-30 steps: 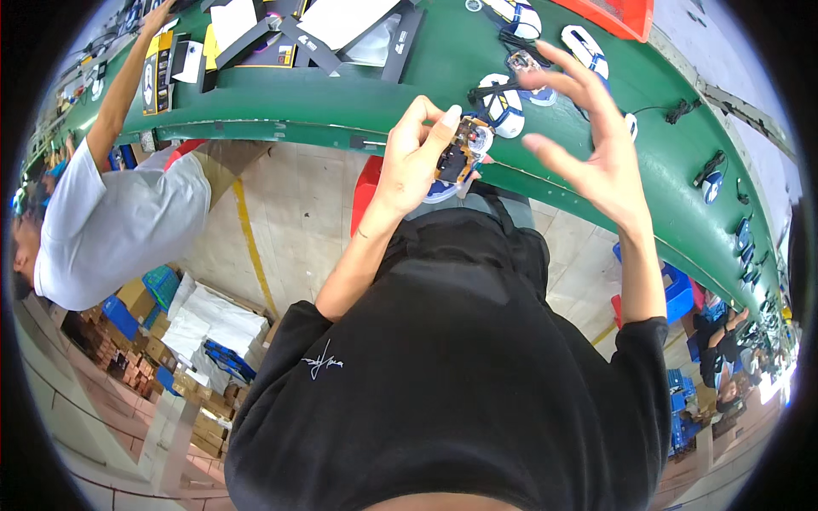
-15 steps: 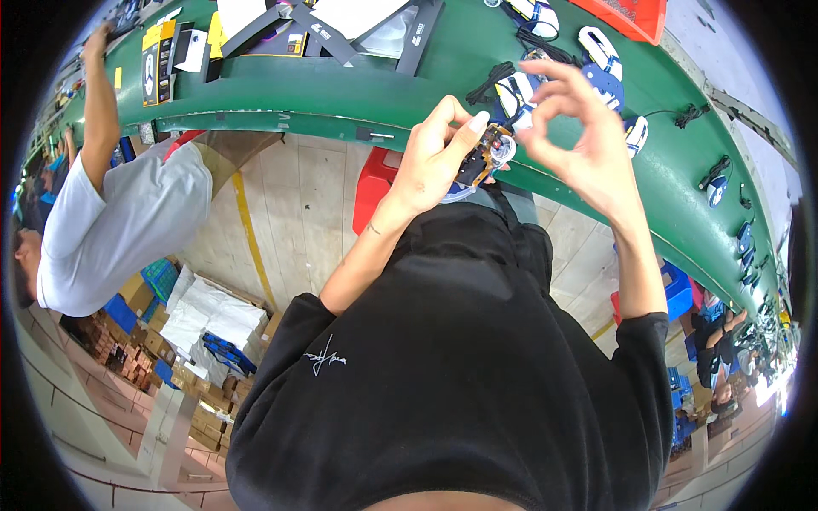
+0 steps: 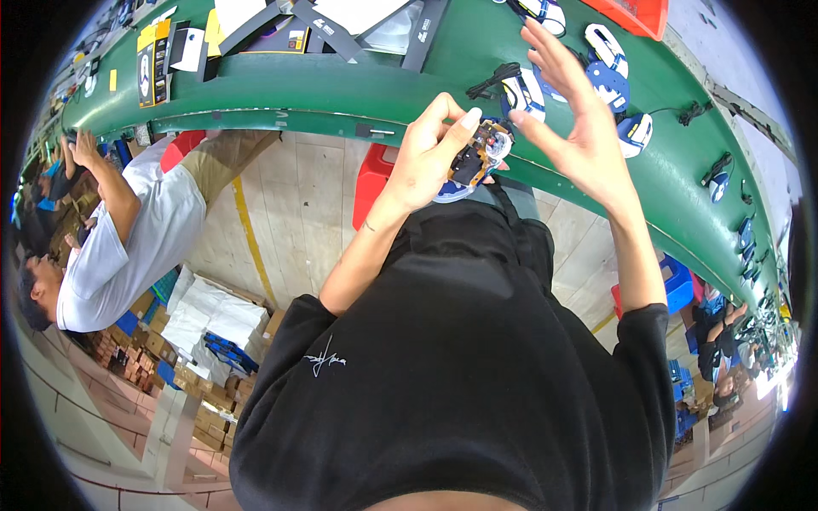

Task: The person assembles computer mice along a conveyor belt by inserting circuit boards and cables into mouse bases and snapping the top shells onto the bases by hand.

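My left hand (image 3: 424, 162) grips an opened computer mouse (image 3: 482, 155) just in front of the bench edge, thumb on top. Its circuit board and a clear round wheel face up, and a blue base shows underneath; the fingers below are mostly hidden. To the right of it, my right hand (image 3: 584, 140) is raised with fingers and thumb spread, holding nothing. Beyond the hands lie a white-and-blue mouse (image 3: 523, 94) beside a black coiled cable (image 3: 492, 78), a white mouse shell (image 3: 606, 49), a blue shell (image 3: 607, 86) and another mouse (image 3: 635, 134).
The green bench (image 3: 341, 94) curves across the front. Black packaging strips (image 3: 328, 34) and yellow-black boxes (image 3: 155, 64) lie at its left, a red bin (image 3: 641, 15) at the far right. Several corded mice (image 3: 718, 187) line the right side. A co-worker (image 3: 136, 238) sits at left.
My right hand has opened from a ringed thumb-and-finger pose and spread its fingers upward. The left hand still holds the mouse, slightly tilted. The co-worker at left has lowered an arm and shifted position.
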Demonstrator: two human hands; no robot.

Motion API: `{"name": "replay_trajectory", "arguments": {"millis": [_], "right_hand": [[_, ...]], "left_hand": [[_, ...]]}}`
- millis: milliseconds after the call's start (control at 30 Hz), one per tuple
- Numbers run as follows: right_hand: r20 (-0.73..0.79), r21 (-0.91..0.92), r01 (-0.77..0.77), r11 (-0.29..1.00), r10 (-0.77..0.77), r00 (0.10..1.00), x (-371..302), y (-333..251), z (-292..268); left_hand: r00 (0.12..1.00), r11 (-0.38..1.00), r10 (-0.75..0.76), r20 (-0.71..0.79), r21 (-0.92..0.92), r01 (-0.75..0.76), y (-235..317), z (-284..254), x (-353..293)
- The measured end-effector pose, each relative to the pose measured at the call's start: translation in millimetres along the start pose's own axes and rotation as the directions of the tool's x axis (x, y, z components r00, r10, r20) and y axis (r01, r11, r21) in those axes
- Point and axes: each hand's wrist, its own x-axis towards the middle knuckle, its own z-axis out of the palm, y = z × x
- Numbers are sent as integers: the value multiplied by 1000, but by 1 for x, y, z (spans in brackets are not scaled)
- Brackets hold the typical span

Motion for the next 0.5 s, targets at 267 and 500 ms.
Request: {"name": "replay_trajectory", "arguments": {"millis": [267,500], "right_hand": [[-411,-274,-278,921,149,899,32,62,-31],[-373,-600,-366,712,157,915,131,181,-30]], "left_hand": [[996,941,-90,19,-325,91,-3,-15,-1],[989,967,-102,-106,-242,74,-26,-28,4]]}}
